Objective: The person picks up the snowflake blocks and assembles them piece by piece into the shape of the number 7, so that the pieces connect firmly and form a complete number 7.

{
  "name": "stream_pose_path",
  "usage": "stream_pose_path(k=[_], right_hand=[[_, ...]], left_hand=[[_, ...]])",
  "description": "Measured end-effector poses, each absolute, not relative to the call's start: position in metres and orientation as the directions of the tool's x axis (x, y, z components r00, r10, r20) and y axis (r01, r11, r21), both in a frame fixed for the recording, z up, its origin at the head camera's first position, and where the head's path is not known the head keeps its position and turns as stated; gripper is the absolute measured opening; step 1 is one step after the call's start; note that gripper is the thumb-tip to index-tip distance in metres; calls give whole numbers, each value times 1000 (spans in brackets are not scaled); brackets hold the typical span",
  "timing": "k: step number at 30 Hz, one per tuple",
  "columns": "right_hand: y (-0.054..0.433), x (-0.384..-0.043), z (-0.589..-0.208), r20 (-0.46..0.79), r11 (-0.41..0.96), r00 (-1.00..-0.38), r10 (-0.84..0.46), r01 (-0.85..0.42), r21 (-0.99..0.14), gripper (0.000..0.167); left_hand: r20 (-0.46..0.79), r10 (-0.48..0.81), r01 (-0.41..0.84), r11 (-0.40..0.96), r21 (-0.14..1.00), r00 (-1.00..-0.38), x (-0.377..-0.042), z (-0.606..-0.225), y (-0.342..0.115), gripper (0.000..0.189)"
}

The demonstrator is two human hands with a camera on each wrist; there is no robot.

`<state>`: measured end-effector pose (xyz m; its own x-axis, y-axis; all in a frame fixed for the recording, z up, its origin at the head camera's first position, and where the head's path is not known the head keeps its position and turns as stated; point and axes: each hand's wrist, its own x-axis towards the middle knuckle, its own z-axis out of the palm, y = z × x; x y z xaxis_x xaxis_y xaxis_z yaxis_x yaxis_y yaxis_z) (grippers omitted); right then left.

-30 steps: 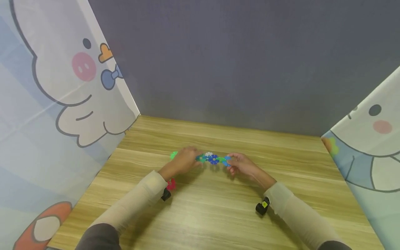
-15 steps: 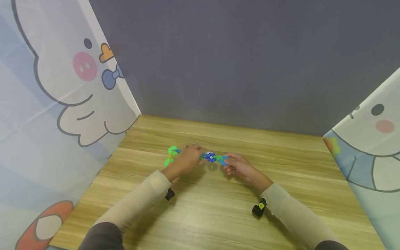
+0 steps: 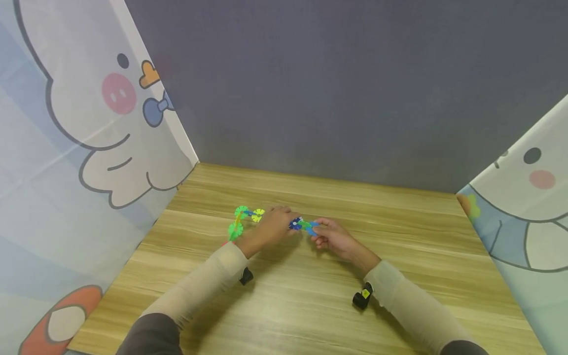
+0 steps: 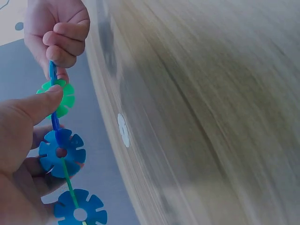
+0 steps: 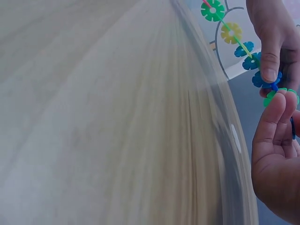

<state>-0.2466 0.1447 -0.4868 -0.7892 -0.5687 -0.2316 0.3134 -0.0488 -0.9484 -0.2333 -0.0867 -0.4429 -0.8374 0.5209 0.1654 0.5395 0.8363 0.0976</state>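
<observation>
A chain of notched plastic snowflake discs in green, yellow and blue runs between my hands. Its left part, with a green disc point(image 3: 235, 230) and a yellow disc point(image 3: 258, 215), trails past my left wrist. My left hand point(image 3: 277, 222) pinches the chain near a dark blue disc point(image 3: 295, 224); in the left wrist view its thumb lies against a green disc point(image 4: 68, 99), with blue discs point(image 4: 80, 214) below. My right hand point(image 3: 336, 239) pinches the light blue disc point(image 3: 312, 229) at the right end. Fingers partly cover the joints between discs.
A loose white disc point(image 4: 123, 130) lies flat on the wooden table point(image 3: 310, 315) beyond the chain. A dark panel point(image 3: 328, 88) stands along the back edge, and printed cartoon sheets point(image 3: 80, 162) flank both sides.
My left hand has shifted right along the chain, closer to the right hand. More green and yellow discs show on its left. The right hand has drifted slightly left, still holding the light blue disc.
</observation>
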Motion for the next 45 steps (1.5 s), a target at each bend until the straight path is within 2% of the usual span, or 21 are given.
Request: stream_pose_path(k=[8,19,27,32,40,45], right_hand=[[135,-244,-485,-242,-49,-773,-587,332,-942,13],[128,-244,-488,-212,-59,-769,-602,308,-950,7],[122,-240,-487,-211,-3,-782,-587,262,-965,11],[119,-239,-493,-226,19,-764,-605,269,-963,11],[116,-244,-495,-266,99,-751,-604,261,-960,12],[117,-253,-491,-281,195,-806,-521,209,-958,20]], left_hand=[[209,563,593,794,131,-800,-234,-447,-85,41],[180,591,615,774,148,-787,-233,-448,-83,51],[204,657,687,711,151,-726,-235,-448,-85,50],[184,690,714,682,158,-700,-234,-447,-86,47],[117,683,693,707,141,-721,-230,-442,-92,44],[70,655,658,741,133,-752,-230,-441,-98,46]])
